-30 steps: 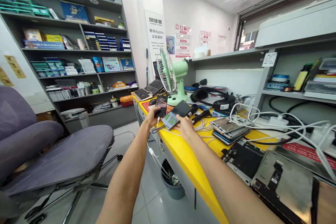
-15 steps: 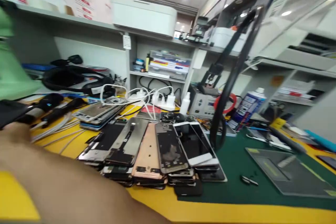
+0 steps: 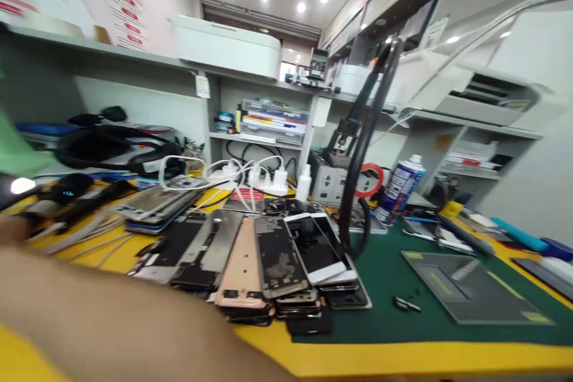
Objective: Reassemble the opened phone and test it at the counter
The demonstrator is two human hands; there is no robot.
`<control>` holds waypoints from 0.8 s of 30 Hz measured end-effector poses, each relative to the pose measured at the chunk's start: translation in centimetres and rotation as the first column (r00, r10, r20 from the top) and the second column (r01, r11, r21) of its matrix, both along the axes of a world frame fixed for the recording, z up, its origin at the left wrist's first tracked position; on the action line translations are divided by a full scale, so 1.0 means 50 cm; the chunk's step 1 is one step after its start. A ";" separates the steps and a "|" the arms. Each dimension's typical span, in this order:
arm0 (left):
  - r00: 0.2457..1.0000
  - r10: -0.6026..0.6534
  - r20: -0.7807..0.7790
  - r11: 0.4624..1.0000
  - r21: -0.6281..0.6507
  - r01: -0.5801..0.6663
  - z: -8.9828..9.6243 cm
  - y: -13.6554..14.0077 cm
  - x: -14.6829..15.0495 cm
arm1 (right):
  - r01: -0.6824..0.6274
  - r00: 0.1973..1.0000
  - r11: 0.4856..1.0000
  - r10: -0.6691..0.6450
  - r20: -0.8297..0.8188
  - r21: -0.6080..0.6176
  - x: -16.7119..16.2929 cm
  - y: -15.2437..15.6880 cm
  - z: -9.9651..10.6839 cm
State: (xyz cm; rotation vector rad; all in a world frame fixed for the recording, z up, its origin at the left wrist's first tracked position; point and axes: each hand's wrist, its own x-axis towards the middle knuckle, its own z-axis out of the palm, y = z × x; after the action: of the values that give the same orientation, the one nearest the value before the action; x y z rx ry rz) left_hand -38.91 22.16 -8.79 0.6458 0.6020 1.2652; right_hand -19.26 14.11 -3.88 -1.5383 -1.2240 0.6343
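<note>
My left forearm crosses the lower left of the head view, blurred. My left hand (image 3: 12, 234) is at the left edge, its fingers cut off or smeared, so its grip is hidden. Close by it is a dark object with a bright white glare (image 3: 22, 185). Black-handled tools (image 3: 71, 188) and grey cables (image 3: 92, 230) lie just beyond the hand. Right of the forearm are stacks of phone parts: a grey metal-backed screen (image 3: 222, 242), a rose-gold panel (image 3: 244, 268), a dark panel (image 3: 281, 259) and white-framed phones (image 3: 316, 248). My right hand is out of view.
A black lamp arm (image 3: 364, 149) rises behind the stacks. On the green mat (image 3: 380, 322) lie a transparent plate (image 3: 474, 286) and a small black piece (image 3: 406, 304). Behind are a blue spray can (image 3: 400, 185), a white bottle (image 3: 304, 184), white cables (image 3: 183, 188) and shelves.
The view has shifted, so the bench items sit further left. My left hand is nearer the left edge. A bright glare now shows by the dark object there.
</note>
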 end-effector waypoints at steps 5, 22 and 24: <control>0.931 0.355 -0.085 0.935 0.018 -0.355 0.052 -0.227 -0.426 | -0.430 0.865 0.900 0.434 -0.251 0.073 -0.374 -0.030 0.015; 0.590 0.770 -0.245 0.618 0.054 -0.784 0.085 -0.576 -0.829 | -0.921 0.143 0.333 0.771 -0.621 0.201 -0.742 -0.185 0.026; 0.581 0.772 -0.259 0.613 0.063 -0.787 0.086 -0.580 -0.829 | -0.926 0.113 0.314 0.758 -0.642 0.208 -0.743 -0.194 0.029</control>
State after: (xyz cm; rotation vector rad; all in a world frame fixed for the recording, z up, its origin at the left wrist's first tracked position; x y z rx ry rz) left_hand -80.37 -6.84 -4.50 0.5009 1.2399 2.0016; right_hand -56.40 4.41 -2.40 -0.4018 -1.4021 2.0181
